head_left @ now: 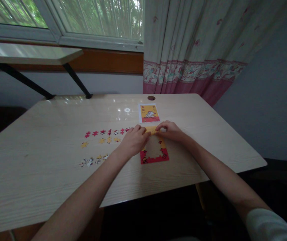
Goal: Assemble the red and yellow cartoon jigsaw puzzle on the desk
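A partly assembled jigsaw puzzle [155, 161] lies flat on the table as a red and yellow border around an open middle. My left hand [135, 139] covers its upper left corner, fingers bent and closed on the yellow edge. At the upper right corner, my right hand [169, 130] has thumb and fingers pinched on the same yellow strip [150, 130]. Whether a loose piece sits under the fingertips is hidden. Just beyond the hands lies a reference picture card [149, 113] showing a white animal on yellow and red.
Left of my left hand, loose pieces lie in rows: red pieces [95, 133], yellow pieces [109, 140] and white patterned pieces [90, 162]. A raised shelf [32, 55] on black legs stands at the back left. A cable hole [151, 98] and a curtain [183, 67] are behind.
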A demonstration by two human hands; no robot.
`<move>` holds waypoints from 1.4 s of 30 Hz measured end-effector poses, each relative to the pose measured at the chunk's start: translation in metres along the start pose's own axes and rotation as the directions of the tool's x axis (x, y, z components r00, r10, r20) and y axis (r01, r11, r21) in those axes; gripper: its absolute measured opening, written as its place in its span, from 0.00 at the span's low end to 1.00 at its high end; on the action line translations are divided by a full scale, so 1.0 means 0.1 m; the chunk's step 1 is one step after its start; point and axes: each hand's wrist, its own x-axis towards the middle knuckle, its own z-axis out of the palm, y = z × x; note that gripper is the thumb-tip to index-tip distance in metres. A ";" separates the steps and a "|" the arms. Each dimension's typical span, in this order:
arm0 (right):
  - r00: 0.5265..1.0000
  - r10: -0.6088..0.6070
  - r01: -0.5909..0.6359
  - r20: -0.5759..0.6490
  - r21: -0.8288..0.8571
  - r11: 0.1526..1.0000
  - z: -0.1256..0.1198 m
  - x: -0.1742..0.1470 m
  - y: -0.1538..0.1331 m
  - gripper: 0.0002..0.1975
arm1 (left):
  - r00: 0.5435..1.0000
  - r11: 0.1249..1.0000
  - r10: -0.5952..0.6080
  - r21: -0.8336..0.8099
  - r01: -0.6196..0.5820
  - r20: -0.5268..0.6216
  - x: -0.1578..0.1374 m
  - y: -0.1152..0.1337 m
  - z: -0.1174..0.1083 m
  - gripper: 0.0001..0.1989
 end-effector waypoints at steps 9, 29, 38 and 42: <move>0.998 0.066 -0.067 0.012 0.135 0.989 0.02 0.01 -0.04 0.07 | 1.000 0.999 -0.015 -0.049 0.016 0.008 -0.01 0.01 0.01 0.13; 0.984 0.146 -0.051 -0.102 0.623 0.780 0.15 0.02 -0.22 0.21 | 0.876 0.364 -0.478 -0.922 0.129 -0.066 0.15 0.11 0.11 0.18; 0.984 0.072 0.021 -0.164 0.508 0.861 0.11 -0.02 -0.22 0.17 | 0.833 0.259 -0.551 -0.959 0.111 -0.052 0.17 0.09 0.18 0.11; 0.970 -0.039 0.119 -0.239 0.328 0.937 0.05 -0.04 -0.22 0.15 | 0.882 0.222 -0.470 -0.972 0.080 -0.035 0.16 0.08 0.12 0.12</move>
